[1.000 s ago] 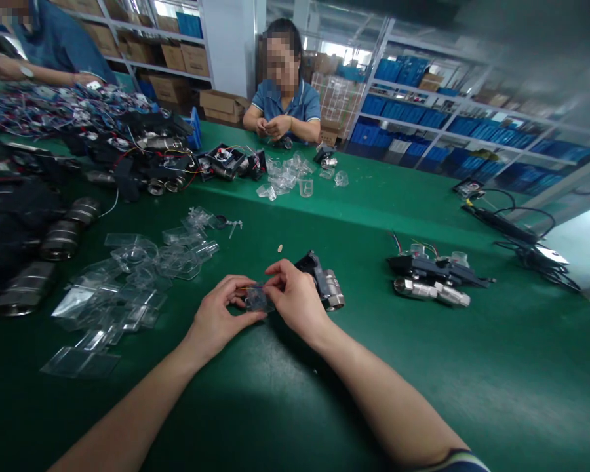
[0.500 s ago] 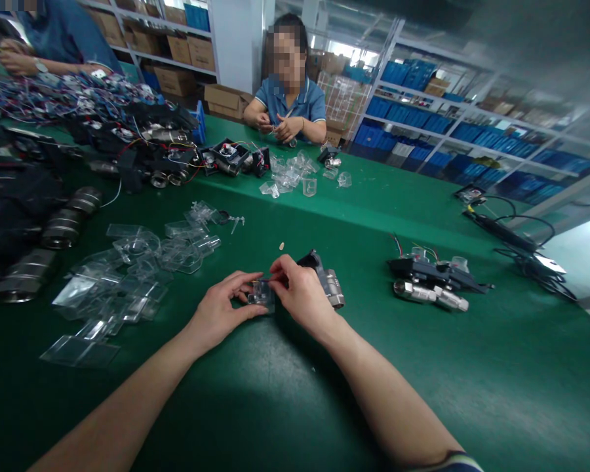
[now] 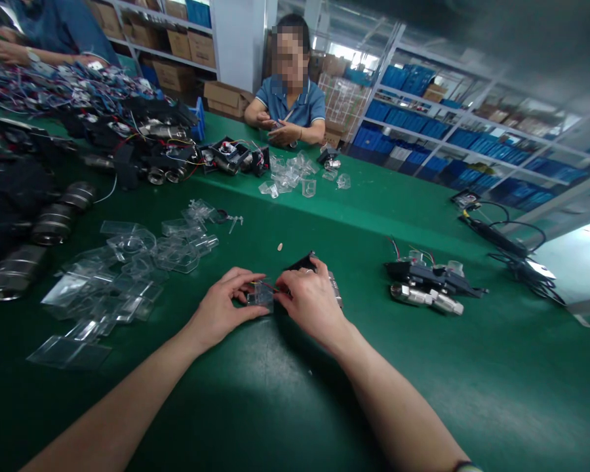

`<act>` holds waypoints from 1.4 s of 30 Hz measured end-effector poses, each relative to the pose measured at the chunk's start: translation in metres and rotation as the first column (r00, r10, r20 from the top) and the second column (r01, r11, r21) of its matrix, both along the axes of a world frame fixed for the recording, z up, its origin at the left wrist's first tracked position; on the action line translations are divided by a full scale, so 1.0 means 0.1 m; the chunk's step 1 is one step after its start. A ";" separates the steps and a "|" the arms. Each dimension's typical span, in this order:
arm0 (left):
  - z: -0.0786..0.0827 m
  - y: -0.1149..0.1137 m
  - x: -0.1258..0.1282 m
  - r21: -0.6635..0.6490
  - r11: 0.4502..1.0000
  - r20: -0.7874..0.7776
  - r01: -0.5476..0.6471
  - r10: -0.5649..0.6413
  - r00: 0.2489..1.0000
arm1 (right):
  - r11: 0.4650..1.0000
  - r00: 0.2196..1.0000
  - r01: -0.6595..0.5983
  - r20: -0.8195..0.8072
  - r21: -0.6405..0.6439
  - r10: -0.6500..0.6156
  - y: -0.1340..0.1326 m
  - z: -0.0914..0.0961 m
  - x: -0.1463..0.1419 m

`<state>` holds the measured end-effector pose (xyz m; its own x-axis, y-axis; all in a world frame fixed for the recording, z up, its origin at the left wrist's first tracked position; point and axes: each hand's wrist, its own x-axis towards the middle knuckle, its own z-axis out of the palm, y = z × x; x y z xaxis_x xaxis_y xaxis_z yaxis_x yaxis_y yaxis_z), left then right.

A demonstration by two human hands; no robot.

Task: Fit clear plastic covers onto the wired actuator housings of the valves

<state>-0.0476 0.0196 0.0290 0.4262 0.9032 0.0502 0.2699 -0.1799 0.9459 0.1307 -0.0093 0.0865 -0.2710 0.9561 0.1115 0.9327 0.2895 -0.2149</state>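
Over the green bench (image 3: 413, 387), just left of the black housing (image 3: 301, 263), your left hand (image 3: 226, 303) pinches a clear plastic piece (image 3: 262, 297), apparently steadying it while your right hand (image 3: 309, 295) seemingly pinches thin wires (image 3: 271, 286).

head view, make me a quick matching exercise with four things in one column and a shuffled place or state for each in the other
1. small clear piece
2. right hand
3. beige bit
4. black cables

A. looped at the right of the view
B. partly hiding a black-and-silver unit
C. held between thumb and fingers of the left hand
D. lying on the green table, just beyond the two hands

Pairs: 1-C, 2-B, 3-D, 4-A
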 end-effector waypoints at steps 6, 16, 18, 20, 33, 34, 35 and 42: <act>0.01 -0.02 -0.01 -0.047 0.999 0.077 0.014 -0.010 0.997 | 0.999 0.997 0.008 -0.077 0.038 -0.005 -0.03 -0.12 0.02; 0.06 -0.06 -0.01 -0.280 0.960 0.140 -0.004 0.045 0.989 | 0.993 0.988 -0.087 -0.118 0.081 0.097 -0.06 -0.10 0.06; 0.06 -0.06 -0.01 -0.297 0.955 0.150 -0.001 0.048 0.988 | 0.989 0.992 -0.097 -0.071 0.109 0.105 -0.07 -0.11 0.06; 0.06 -0.06 -0.01 -0.319 0.948 0.167 -0.005 0.061 0.984 | 0.976 0.994 -0.107 -0.013 0.190 0.111 -0.08 -0.14 0.04; 0.05 -0.04 -0.03 -0.491 0.871 0.307 0.021 0.151 0.940 | 0.891 0.994 -0.097 -0.011 0.443 0.113 -0.12 -0.37 -0.02; 0.04 -0.04 -0.04 -0.509 0.860 0.328 0.037 0.154 0.932 | 0.897 0.993 -0.085 -0.042 0.434 0.115 -0.12 -0.37 -0.02; 0.03 -0.04 -0.06 -0.529 0.847 0.351 0.057 0.157 0.923 | 0.903 0.991 -0.075 -0.070 0.423 0.115 -0.12 -0.37 -0.02; 0.02 -0.02 -0.10 -0.618 0.752 0.476 0.229 0.127 0.870 | 0.947 0.981 -0.041 -0.167 0.318 0.099 -0.12 -0.27 -0.05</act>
